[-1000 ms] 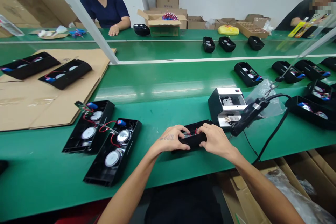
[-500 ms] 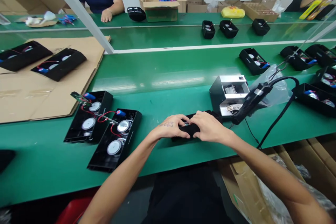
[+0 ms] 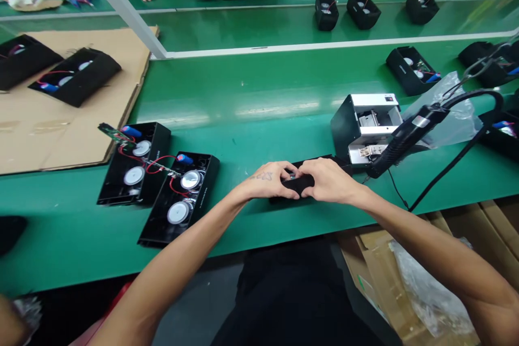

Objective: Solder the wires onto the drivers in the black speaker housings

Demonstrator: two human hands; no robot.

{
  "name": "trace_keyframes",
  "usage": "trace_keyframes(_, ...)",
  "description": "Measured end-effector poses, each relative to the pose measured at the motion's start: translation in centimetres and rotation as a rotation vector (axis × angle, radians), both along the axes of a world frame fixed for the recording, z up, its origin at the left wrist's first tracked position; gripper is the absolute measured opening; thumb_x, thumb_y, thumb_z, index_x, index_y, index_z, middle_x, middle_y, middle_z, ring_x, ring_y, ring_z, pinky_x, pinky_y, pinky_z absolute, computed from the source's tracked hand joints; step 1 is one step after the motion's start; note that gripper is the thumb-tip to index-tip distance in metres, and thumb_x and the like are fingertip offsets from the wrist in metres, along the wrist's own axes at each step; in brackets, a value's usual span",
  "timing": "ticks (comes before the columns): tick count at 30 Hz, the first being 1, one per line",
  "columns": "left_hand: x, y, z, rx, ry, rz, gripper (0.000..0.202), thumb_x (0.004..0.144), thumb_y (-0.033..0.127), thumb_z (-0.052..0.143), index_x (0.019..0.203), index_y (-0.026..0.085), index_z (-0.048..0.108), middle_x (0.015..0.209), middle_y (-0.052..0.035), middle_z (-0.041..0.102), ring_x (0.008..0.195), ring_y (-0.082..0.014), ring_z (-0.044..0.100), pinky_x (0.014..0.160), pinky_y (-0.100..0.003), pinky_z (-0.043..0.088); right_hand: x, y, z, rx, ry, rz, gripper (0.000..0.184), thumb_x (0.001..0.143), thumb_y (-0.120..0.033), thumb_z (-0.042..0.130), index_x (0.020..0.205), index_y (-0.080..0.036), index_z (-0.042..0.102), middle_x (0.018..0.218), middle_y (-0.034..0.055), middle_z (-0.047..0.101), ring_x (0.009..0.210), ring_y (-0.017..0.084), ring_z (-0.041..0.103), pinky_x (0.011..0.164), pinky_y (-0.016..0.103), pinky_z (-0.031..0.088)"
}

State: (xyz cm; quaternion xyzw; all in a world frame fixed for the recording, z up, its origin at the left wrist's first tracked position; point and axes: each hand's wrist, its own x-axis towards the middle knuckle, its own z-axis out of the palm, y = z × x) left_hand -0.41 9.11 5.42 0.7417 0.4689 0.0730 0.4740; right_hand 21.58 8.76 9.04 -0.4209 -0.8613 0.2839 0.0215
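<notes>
Clamped together on the black speaker housing [image 3: 302, 183], left hand [image 3: 267, 181] and right hand [image 3: 330, 181] now sit closer than before.

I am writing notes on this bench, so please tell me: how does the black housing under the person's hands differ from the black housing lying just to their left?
The housing under the hands is mostly covered by the left hand and right hand; the nearest open housing lies untouched. The open housing shows two round speakers and red wires, whereas little of the held housing's inside shows. Both are black and rest on the green table.
</notes>
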Motion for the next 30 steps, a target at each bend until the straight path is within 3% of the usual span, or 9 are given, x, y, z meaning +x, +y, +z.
trace_keyframes(4, 0.2, -0.1, -0.1, 0.005, 0.001, -0.002, 0.038, 0.066, 0.056, 0.089, 0.068, 0.021, 0.072, 0.130, 0.0010, 0.075, 0.105, -0.0243, 0.071, 0.083, -0.030, 0.052, -0.4, 0.2, -0.3, -0.063, 0.027, -0.056, 0.032, 0.071, -0.019, 0.093, 0.102, -0.021, 0.082, 0.095, 0.0027, 0.082, 0.084, 0.023, 0.073, 0.068, 0.030, 0.041)
trace_keyframes(10, 0.3, -0.5, -0.3, 0.066, -0.008, -0.049, 0.039, 0.070, 0.056, 0.087, 0.064, 0.021, 0.071, 0.131, 0.0009, 0.073, 0.113, -0.0255, 0.068, 0.097, -0.035, 0.052, -0.3, -0.2, -0.4, -0.059, 0.037, -0.022, 0.030, 0.072, -0.017, 0.091, 0.100, -0.020, 0.081, 0.094, 0.0026, 0.081, 0.085, 0.023, 0.072, 0.069, 0.030, 0.040)
trace_keyframes(17, 0.2, -0.5, -0.5, 0.052, -0.018, -0.018, 0.035, 0.068, 0.048, 0.090, 0.065, 0.020, 0.070, 0.126, -0.0021, 0.074, 0.106, -0.0247, 0.069, 0.093, -0.035, 0.054, -0.7, -0.4, 0.2, 0.017, -0.129, 0.045, 0.042, 0.079, -0.024, 0.086, 0.120, -0.022, 0.081, 0.087, 0.0059, 0.081, 0.085, 0.028, 0.075, 0.066, 0.032, 0.036)
trace_keyframes(21, 0.5, -0.8, -0.3, 0.081, 0.010, -0.020, 0.041, 0.067, 0.052, 0.091, 0.062, 0.019, 0.067, 0.123, -0.0008, 0.074, 0.102, -0.0225, 0.069, 0.092, -0.034, 0.054, -1.2, -0.4, -0.1, -0.042, -0.110, 0.011, 0.033, 0.077, -0.024, 0.085, 0.110, -0.023, 0.085, 0.076, 0.0029, 0.078, 0.071, 0.023, 0.071, 0.060, 0.031, 0.031)
trace_keyframes(26, 0.7, -0.9, -0.2, 0.115, 0.020, -0.024, 0.040, 0.069, 0.053, 0.092, 0.063, 0.020, 0.069, 0.124, 0.0007, 0.074, 0.105, -0.0231, 0.069, 0.098, -0.037, 0.054, -1.5, -0.4, -0.5, -0.016, -0.080, 0.008, 0.026, 0.074, -0.024, 0.087, 0.100, -0.020, 0.084, 0.076, 0.0038, 0.077, 0.076, 0.025, 0.072, 0.060, 0.031, 0.031)
trace_keyframes(30, 0.6, -1.5, -0.4, 0.169, 0.013, -0.068, 0.034, 0.073, 0.049, 0.092, 0.068, 0.021, 0.073, 0.126, -0.0009, 0.075, 0.115, -0.0275, 0.068, 0.104, -0.041, 0.053, -0.9, -0.8, -0.3, -0.010, -0.083, 0.088, 0.023, 0.079, -0.021, 0.085, 0.102, -0.019, 0.082, 0.080, 0.0047, 0.078, 0.079, 0.026, 0.074, 0.064, 0.031, 0.037)
